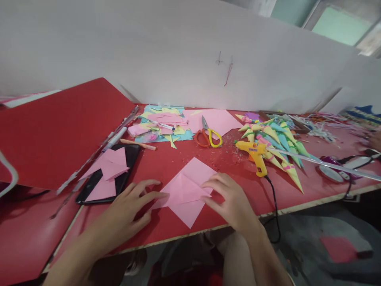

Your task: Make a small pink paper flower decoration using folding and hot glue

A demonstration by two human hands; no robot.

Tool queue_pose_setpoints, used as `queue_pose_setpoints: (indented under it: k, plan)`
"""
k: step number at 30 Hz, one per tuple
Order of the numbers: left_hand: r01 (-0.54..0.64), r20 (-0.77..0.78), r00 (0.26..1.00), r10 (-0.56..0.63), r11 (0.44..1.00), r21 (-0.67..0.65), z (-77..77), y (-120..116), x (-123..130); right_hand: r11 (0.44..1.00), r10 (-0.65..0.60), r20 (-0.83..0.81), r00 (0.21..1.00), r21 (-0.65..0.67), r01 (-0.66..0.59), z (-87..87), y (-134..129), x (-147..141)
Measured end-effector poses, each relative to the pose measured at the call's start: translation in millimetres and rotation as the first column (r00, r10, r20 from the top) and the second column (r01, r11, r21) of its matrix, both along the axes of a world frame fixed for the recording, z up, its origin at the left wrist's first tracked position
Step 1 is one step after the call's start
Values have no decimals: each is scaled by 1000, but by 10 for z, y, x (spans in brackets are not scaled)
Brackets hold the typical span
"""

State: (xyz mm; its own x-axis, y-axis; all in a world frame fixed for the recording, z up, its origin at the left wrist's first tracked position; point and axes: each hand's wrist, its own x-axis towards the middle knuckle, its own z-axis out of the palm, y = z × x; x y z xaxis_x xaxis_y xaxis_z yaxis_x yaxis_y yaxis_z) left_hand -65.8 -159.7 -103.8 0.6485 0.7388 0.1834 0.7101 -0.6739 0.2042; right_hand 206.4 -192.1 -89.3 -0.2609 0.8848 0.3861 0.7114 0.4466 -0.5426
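A piece of folded pink paper (181, 190) lies at the table's front edge, on top of a pink square sheet set cornerwise (189, 214). My left hand (133, 206) has its fingers spread, with the index fingertip on the folded paper's left side. At the right corner, my right hand (229, 196) has that paper between thumb and fingers. Scissors (207, 137) with one red and one yellow handle lie open behind the sheet. Left of the sheet, more cut or folded pink pieces (107, 171) rest on a black phone-like slab (132, 153).
A yellow glue gun (253, 155) with a long clear stick lies at right, beside several decorated paper cones (282, 139). Paper scraps (163, 123) and a pink sheet (220, 119) lie along the wall. A red board (68, 131) leans at left. At far right is another person's hand (374, 140).
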Motion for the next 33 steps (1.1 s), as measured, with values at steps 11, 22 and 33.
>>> queue_pose_setpoints:
  k: [11, 22, 33]
  plan:
    - [-60, 93, 993, 67, 995, -76, -20, -3, 207, 981, 144, 200, 969, -155, -114, -106, 113, -178]
    - [7, 38, 999, -17, 966, 258, 19, -11, 455, 985, 63, 364, 929, 124, -116, -214, 126, -198]
    - [-36, 104, 994, -39, 770, 637, 248, -116, 869, 939, 1, 99, 995, 343, -35, -113, 36, -237]
